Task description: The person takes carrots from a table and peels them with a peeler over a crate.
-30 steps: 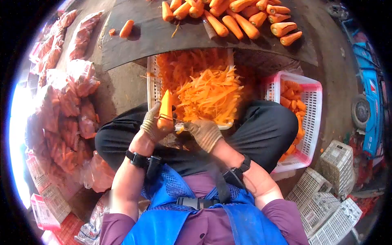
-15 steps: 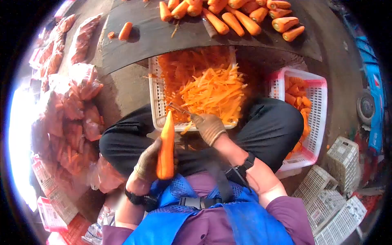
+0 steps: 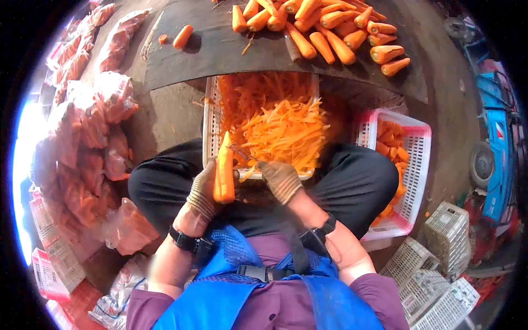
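My left hand (image 3: pixel 203 187), in a worn glove, is closed round a carrot (image 3: pixel 224 173) held upright, its narrow end pointing away from me. My gloved right hand (image 3: pixel 279 180) is closed on a peeler (image 3: pixel 242 152), whose blade end lies beside the upper part of the carrot. Just beyond both hands, a white basket (image 3: pixel 212 118) between my legs holds a heap of orange carrot peelings (image 3: pixel 286 132).
Many carrots (image 3: pixel 322 47) lie on a dark board (image 3: pixel 220 60) ahead. A pink-and-white crate (image 3: pixel 421 159) of carrot pieces stands right. Bagged carrots (image 3: pixel 82 159) fill the left. White crates (image 3: pixel 448 231) and a blue vehicle (image 3: pixel 495 143) are at far right.
The carrot dropped back toward my body, then moved forward again with my left hand. The peeler went from over the basket to beside the carrot.
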A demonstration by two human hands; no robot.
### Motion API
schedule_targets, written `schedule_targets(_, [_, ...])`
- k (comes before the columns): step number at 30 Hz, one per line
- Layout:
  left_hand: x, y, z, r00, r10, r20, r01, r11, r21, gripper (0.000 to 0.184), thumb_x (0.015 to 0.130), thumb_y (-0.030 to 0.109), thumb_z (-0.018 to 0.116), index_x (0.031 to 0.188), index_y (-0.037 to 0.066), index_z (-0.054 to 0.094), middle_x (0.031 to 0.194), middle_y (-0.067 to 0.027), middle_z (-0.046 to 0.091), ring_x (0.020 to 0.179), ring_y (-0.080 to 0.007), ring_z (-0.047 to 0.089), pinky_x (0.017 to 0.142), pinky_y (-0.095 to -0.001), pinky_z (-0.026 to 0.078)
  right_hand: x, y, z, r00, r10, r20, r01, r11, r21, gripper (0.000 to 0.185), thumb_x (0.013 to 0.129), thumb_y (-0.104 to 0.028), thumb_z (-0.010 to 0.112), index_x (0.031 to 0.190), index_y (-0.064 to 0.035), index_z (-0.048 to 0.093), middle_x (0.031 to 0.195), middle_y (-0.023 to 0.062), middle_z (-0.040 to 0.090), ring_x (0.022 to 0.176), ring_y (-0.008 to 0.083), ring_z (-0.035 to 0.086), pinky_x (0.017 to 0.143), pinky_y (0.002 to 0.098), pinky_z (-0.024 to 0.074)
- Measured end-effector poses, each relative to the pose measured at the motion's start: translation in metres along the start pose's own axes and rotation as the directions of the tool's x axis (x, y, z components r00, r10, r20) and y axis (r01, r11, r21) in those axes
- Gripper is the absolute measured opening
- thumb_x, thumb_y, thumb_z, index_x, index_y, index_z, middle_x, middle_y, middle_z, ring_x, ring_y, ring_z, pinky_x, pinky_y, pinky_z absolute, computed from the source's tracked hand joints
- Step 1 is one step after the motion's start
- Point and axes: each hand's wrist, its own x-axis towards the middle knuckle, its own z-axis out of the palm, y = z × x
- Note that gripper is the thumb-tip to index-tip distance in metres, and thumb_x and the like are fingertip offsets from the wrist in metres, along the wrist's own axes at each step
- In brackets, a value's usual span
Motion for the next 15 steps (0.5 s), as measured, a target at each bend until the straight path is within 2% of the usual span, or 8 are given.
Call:
schedule_targets(3, [0.003, -0.005, 0.009, 0.995, 0.033, -0.095, -0.036, 0.999, -0.030, 0.044, 0.092, 0.039, 0.045, 0.117, 0.003, 0.045, 0.092, -0.0099, 0.059, 0.079, -0.0234, 0.059, 0.069, -0.0377, 0.051, 0.003, 0.007, 0.009, 0.998, -0.004, 0.055, 0.003, 1.000, 0.009, 0.044, 0.089, -0.039, 0.049, 0.069, -0.0014, 0.058, 0.063, 0.0178, 0.056, 0.059, 0.0344, 0.053, 0.057, 0.0404, 0.0417])
schedule_targets(5, [0.013, -0.007, 0.008, 0.996, 0.051, -0.077, -0.053, 0.998, -0.023, 0.043, 0.092, 0.038, 0.045, 0.118, 0.004, 0.045, 0.095, -0.0094, 0.058, 0.083, -0.0240, 0.058, 0.072, -0.0388, 0.051, 0.000, 0.005, 0.012, 0.969, -0.237, 0.073, 0.236, 0.972, 0.020, 0.044, 0.089, -0.041, 0.048, 0.073, -0.0013, 0.059, 0.066, 0.0185, 0.057, 0.062, 0.0343, 0.054, 0.058, 0.0402, 0.0426])
schedule_targets(7, [0.018, -0.003, 0.015, 0.992, 0.115, -0.049, -0.117, 0.992, -0.052, 0.044, 0.092, 0.038, 0.044, 0.120, 0.004, 0.043, 0.100, -0.0103, 0.057, 0.090, -0.0248, 0.058, 0.079, -0.0393, 0.050, -0.001, 0.005, 0.014, 0.959, -0.267, 0.098, 0.269, 0.963, -0.003, 0.046, 0.090, -0.043, 0.045, 0.075, -0.0021, 0.061, 0.068, 0.0200, 0.058, 0.065, 0.0358, 0.056, 0.059, 0.0417, 0.0438])
schedule_targets(9, [0.032, 0.008, 0.021, 0.976, 0.217, -0.034, -0.219, 0.964, -0.151, 0.046, 0.092, 0.038, 0.043, 0.123, 0.004, 0.041, 0.110, -0.0119, 0.055, 0.101, -0.0268, 0.054, 0.091, -0.0417, 0.044, 0.003, 0.013, 0.017, 0.988, -0.102, 0.116, 0.110, 0.991, -0.069, 0.050, 0.090, -0.046, 0.039, 0.075, -0.0039, 0.061, 0.070, 0.0222, 0.059, 0.070, 0.0389, 0.058, 0.060, 0.0452, 0.0455])
schedule_targets(10, [0.039, 0.015, 0.017, 0.961, 0.278, 0.013, -0.273, 0.949, -0.157, 0.047, 0.092, 0.038, 0.045, 0.124, 0.004, 0.041, 0.116, -0.0120, 0.053, 0.106, -0.0277, 0.051, 0.095, -0.0427, 0.041, 0.001, 0.012, 0.018, 0.975, -0.190, 0.114, 0.198, 0.978, -0.064, 0.049, 0.091, -0.045, 0.038, 0.077, -0.0044, 0.061, 0.071, 0.0216, 0.059, 0.069, 0.0383, 0.058, 0.059, 0.0452, 0.0455])
schedule_targets(12, [0.045, 0.037, 0.019, 0.950, 0.304, -0.066, -0.311, 0.928, -0.205, 0.046, 0.090, 0.036, 0.050, 0.122, 0.004, 0.043, 0.115, -0.0111, 0.053, 0.105, -0.0277, 0.052, 0.095, -0.0436, 0.041, -0.008, 0.011, 0.021, 0.924, -0.366, 0.113, 0.374, 0.926, -0.054, 0.048, 0.092, -0.045, 0.036, 0.081, -0.0056, 0.062, 0.071, 0.0206, 0.059, 0.069, 0.0371, 0.059, 0.058, 0.0453, 0.0455])
schedule_targets(13, [0.043, 0.046, 0.020, 0.949, 0.315, -0.015, -0.312, 0.930, -0.196, 0.044, 0.090, 0.034, 0.051, 0.122, 0.004, 0.044, 0.113, -0.0107, 0.054, 0.103, -0.0275, 0.053, 0.094, -0.0431, 0.042, -0.009, 0.012, 0.023, 0.917, -0.370, 0.145, 0.381, 0.923, -0.053, 0.049, 0.093, -0.045, 0.032, 0.085, -0.0063, 0.061, 0.072, 0.0197, 0.060, 0.067, 0.0365, 0.058, 0.058, 0.0454, 0.0451])
schedule_targets(15, [0.040, 0.064, 0.022, 0.941, 0.326, 0.091, -0.309, 0.936, -0.167, 0.041, 0.089, 0.031, 0.053, 0.120, 0.005, 0.045, 0.109, -0.0099, 0.056, 0.100, -0.0270, 0.055, 0.092, -0.0420, 0.043, -0.010, -0.002, 0.008, 0.880, -0.406, 0.248, 0.470, 0.817, -0.333, 0.029, 0.089, -0.028, 0.041, 0.093, -0.0083, 0.061, 0.076, 0.0155, 0.061, 0.069, 0.0306, 0.060, 0.058, 0.0413, 0.0464])
